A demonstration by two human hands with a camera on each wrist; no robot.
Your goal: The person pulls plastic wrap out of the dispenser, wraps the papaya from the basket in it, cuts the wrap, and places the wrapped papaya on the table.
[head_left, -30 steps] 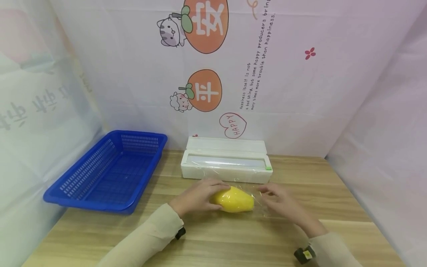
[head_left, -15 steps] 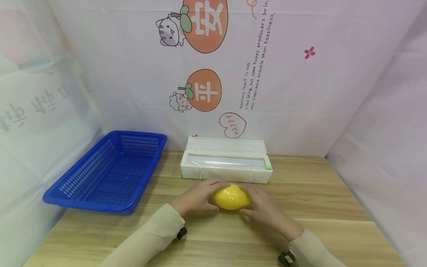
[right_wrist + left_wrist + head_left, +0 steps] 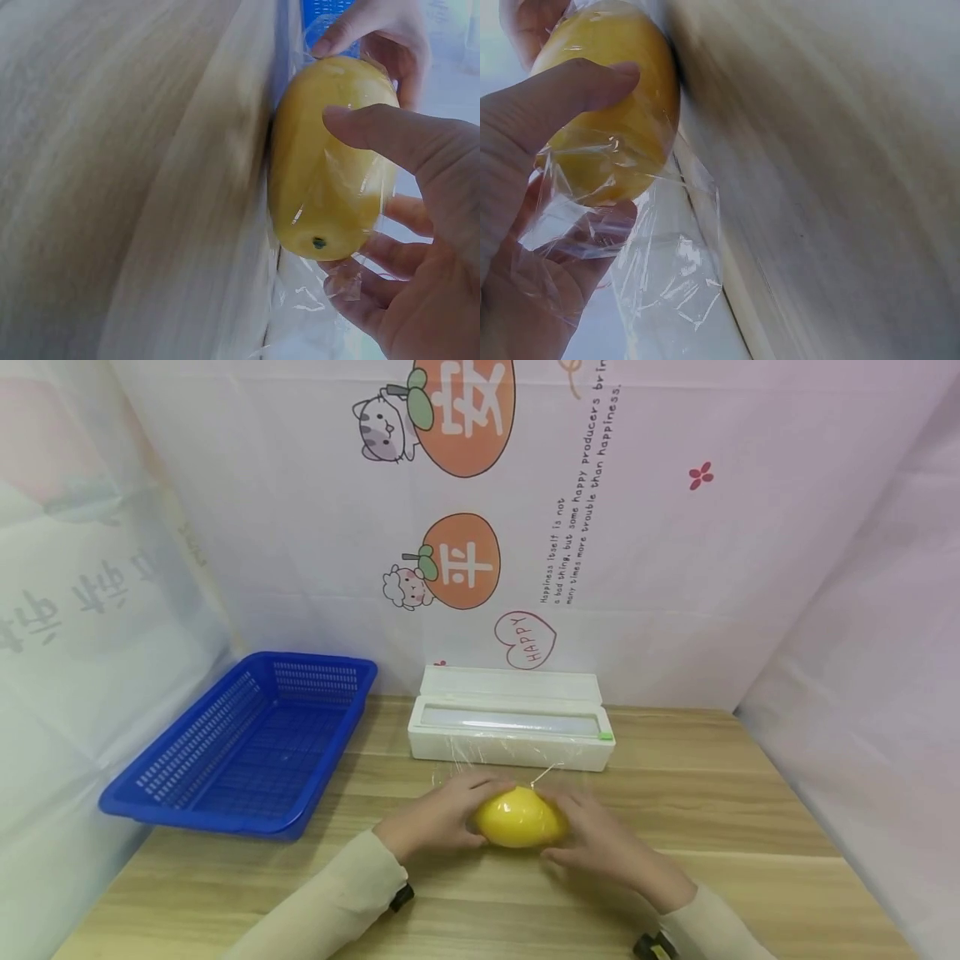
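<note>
A smooth yellow oval fruit (image 3: pixel 517 818), with clear cling film (image 3: pixel 679 274) around it, is held between both hands low at the tabletop. My left hand (image 3: pixel 442 814) grips its left end, the thumb lying across the skin in the left wrist view. On the other end, my right hand (image 3: pixel 603 843) curls its thumb and fingers round the fruit, and some film bunches at these fingertips. A small dark green stem spot (image 3: pixel 319 243) shows at one end in the right wrist view. Loose film sticks out past the fruit toward the box behind.
Behind the hands, a white cling film box (image 3: pixel 510 747) stands with its lid up against the printed backdrop (image 3: pixel 637 543). A blue slotted plastic basket (image 3: pixel 315 777) sits at the left on the wooden table (image 3: pixel 705 785). Cloth walls enclose both sides.
My right hand has come left from the loose film onto the fruit's right end. The fruit has turned, and over the last half second it has shifted slightly toward me. The left hand keeps its grip.
</note>
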